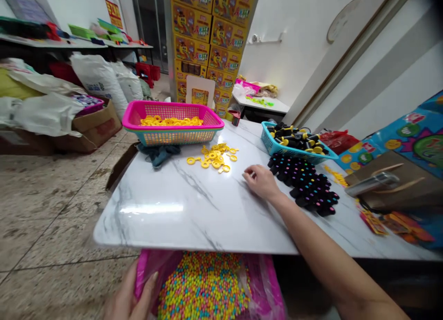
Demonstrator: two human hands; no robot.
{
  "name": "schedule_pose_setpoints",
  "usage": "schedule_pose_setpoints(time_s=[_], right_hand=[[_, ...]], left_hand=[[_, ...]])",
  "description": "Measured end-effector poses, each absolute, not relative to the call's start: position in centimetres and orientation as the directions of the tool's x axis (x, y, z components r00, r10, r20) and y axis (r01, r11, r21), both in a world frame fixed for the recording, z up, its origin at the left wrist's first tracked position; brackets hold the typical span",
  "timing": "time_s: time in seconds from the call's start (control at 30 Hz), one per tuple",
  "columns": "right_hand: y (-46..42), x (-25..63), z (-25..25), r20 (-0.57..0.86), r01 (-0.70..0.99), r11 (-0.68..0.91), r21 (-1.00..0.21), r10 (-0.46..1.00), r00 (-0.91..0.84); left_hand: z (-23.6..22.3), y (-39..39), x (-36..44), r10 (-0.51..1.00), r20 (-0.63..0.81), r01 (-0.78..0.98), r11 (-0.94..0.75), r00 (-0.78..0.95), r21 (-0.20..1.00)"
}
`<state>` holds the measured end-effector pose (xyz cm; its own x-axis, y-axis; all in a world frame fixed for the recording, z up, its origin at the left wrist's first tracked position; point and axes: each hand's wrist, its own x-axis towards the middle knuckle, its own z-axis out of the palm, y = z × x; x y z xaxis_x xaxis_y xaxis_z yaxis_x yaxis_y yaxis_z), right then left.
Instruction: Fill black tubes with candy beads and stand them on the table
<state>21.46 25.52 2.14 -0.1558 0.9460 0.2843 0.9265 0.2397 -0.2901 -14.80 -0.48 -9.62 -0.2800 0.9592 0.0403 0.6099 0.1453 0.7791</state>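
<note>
Marbled white table (155, 228), stone-like floor (58, 209). Left hand (122, 294) grips rim of magenta tray (272, 281), partly under table edge; candies (204, 283) uncountable, likely heavy together, rolling; best held by opposite rims. Right hand (262, 182) curled, contents cannot tell. Beside it, black pieces (313, 191): dozens, probably light, stiff. Farther, yellow rings (215, 164), over dozen; three baskets (277, 148), two stacked.
</note>
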Motion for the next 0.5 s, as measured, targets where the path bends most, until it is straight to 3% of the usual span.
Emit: schedule_pose_setpoints(time_s=[0.1,0.2,0.3,0.43,0.5], right_hand=[[26.1,18.5,2.8,0.254,0.869,0.375,-0.323,0.919,-0.302],[24.8,17.4,3.1,0.251,0.828,0.507,-0.239,0.856,-0.452],[21.2,17.7,2.8,0.302,0.731,0.637,-0.245,0.766,-0.567],[16.6,18.0,0.9,0.360,0.755,0.614,-0.230,0.775,-0.520],[15.3,17.7,0.4,0.419,0.804,0.530,-0.269,0.817,-0.398]], left_hand=[[-6.5,-0.2,-13.8,0.960,0.072,0.645,0.126,-0.271,0.754],[-4.2,0.1,-13.0,0.970,-0.013,0.626,0.168,-0.244,0.762],[-3.9,-0.2,-13.1,0.956,-0.101,0.574,0.248,-0.276,0.781],[-5.0,-2.0,-13.6,0.948,-0.099,0.582,0.265,-0.301,0.768],[-5.6,-1.5,-13.3,0.960,0.048,0.635,0.143,-0.275,0.759]])
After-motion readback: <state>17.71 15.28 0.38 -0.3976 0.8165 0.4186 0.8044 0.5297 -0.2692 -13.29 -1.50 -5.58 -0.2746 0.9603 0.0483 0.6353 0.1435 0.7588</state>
